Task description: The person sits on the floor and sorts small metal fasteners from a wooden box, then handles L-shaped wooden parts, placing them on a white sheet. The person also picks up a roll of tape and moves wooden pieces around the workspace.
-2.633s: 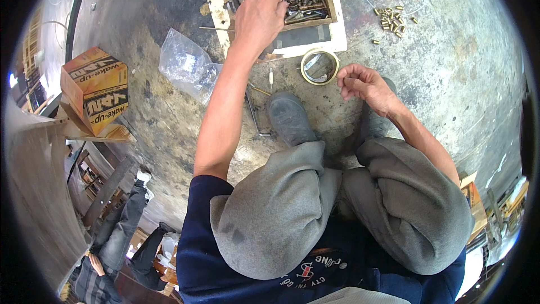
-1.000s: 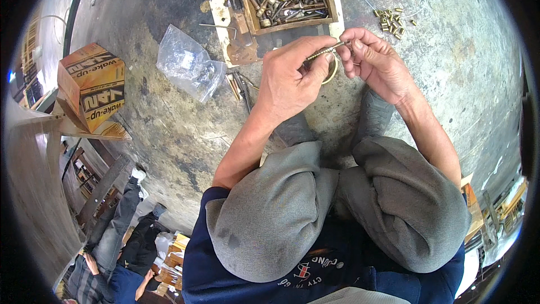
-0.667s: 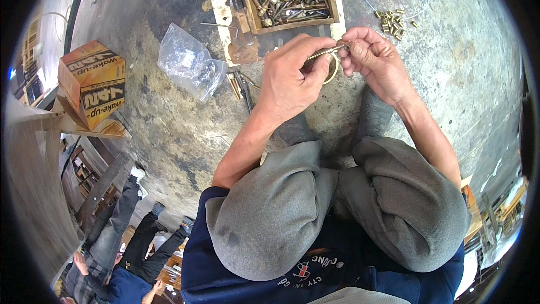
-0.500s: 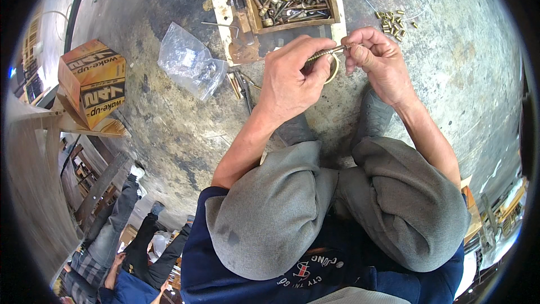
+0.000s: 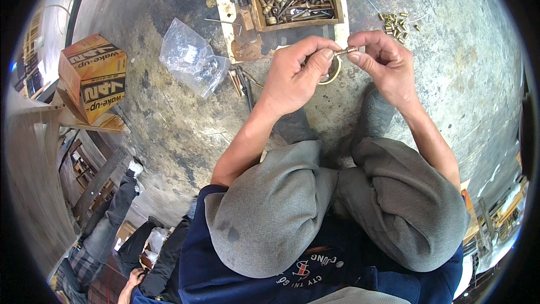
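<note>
My left hand [image 5: 295,73] is closed around a slim metal rod [image 5: 342,52] that sticks out toward the right between thumb and forefinger. Its far end looks ribbed and brass-coloured. My right hand [image 5: 388,67] pinches that end between thumb and forefinger, the other fingers curled. Just below the rod, a brass-coloured ring [image 5: 338,71] shows beside my left fingers, which partly cover it; I cannot tell whether it joins the rod. Beyond my right hand, several small brass cylinders [image 5: 396,23] lie loose on the floor.
A wooden box [image 5: 338,1] of metal bits stands on a worn board [image 5: 225,1] ahead, near a hex key [image 5: 223,21]. A clear plastic bag [image 5: 188,56] and slim tools [image 5: 245,87] lie left. Farther left sits a cardboard box [image 5: 101,73]. Other people sit at lower left.
My right hand has shifted slightly right and its fingers have drawn back, baring the rod's ribbed end. The left thumb now covers more of the rod. The view has shifted a little.
</note>
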A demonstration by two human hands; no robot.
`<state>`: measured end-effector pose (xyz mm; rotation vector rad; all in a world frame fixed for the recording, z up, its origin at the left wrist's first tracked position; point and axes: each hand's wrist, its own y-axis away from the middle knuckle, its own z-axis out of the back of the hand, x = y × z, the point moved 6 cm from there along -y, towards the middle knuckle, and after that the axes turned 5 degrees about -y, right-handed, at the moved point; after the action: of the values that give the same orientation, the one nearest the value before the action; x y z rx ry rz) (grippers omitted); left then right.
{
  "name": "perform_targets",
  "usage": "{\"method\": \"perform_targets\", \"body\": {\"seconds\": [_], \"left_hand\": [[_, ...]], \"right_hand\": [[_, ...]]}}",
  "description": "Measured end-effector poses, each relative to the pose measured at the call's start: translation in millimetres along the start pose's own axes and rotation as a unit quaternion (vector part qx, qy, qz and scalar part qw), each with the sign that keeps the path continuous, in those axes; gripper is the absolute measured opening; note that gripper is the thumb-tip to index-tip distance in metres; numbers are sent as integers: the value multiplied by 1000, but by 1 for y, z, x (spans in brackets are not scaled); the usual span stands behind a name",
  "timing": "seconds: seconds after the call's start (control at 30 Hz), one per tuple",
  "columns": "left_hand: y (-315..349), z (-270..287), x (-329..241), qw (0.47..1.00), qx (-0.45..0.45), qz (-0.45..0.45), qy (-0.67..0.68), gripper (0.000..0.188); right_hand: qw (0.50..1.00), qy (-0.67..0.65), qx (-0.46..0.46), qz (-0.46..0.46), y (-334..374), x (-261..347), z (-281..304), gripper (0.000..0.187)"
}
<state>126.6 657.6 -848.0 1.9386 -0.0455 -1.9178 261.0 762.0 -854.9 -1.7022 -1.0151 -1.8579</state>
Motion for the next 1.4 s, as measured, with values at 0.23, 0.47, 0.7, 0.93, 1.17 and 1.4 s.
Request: {"method": "perform_targets", "body": {"seconds": [0.23,0.47,0.7,0.93,1.17,1.4], "left_hand": [[3,-5,18,972,39,66,224,22],[13,-3,11,998,-8,-60,-26,19],[22,-7,36,987,40,87,126,23],[30,-11,57,932,85,181,302,21],[38,-4,48,987,47,95,117,19],[36,2,47,995,49,87,28,20]], "right_hand": [[984,170,7,47,3,18,-3,16],[963,236,70,112,5,16,-12,14],[940,277,132,149,11,13,-24,16],[910,318,168,204,13,18,-35,22],[897,354,218,149,14,12,-37,19],[890,362,232,152,18,7,-45,17]]}}
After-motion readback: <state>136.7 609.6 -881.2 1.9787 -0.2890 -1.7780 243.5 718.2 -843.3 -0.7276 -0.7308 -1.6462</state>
